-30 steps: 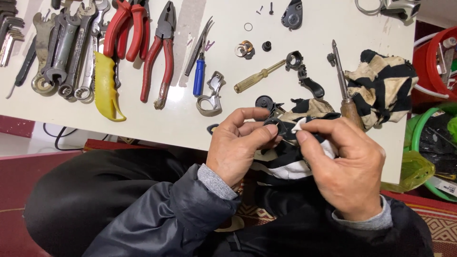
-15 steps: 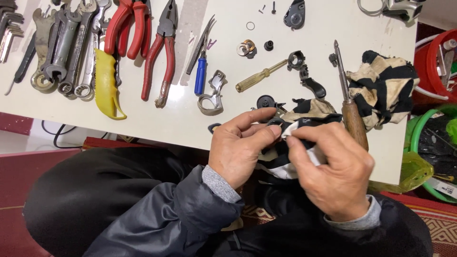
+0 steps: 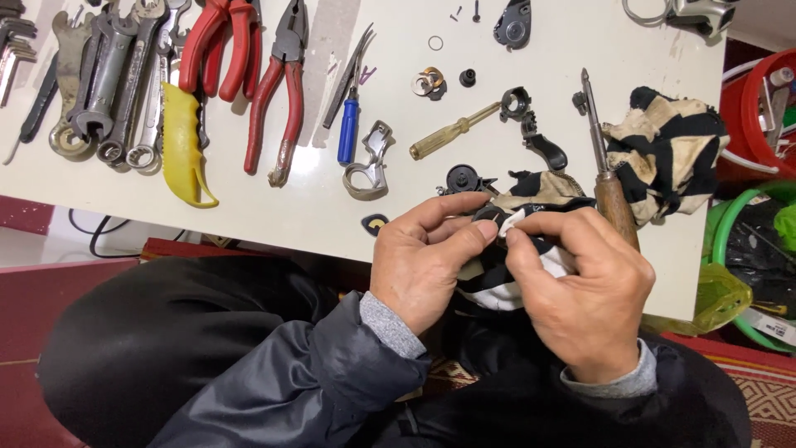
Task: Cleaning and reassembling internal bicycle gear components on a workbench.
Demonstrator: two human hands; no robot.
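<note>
both hands, left hand (image 3: pixel 424 259) and right hand (image 3: pixel 580 286), pinch a small part in a striped rag (image 3: pixel 531 195) at the counter (image 3: pixel 332 207) edge, rubbing it; next needs turning it.

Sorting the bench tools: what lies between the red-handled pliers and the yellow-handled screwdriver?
In the head view, between the red-handled pliers and the yellow-handled screwdriver lie a blue-handled tool and a bent metal bracket on the white table.

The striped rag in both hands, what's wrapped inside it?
The left hand and right hand pinch the striped rag together at the fingertips. A small dark part barely peeks out; cloth and fingers cover the rest.
</note>
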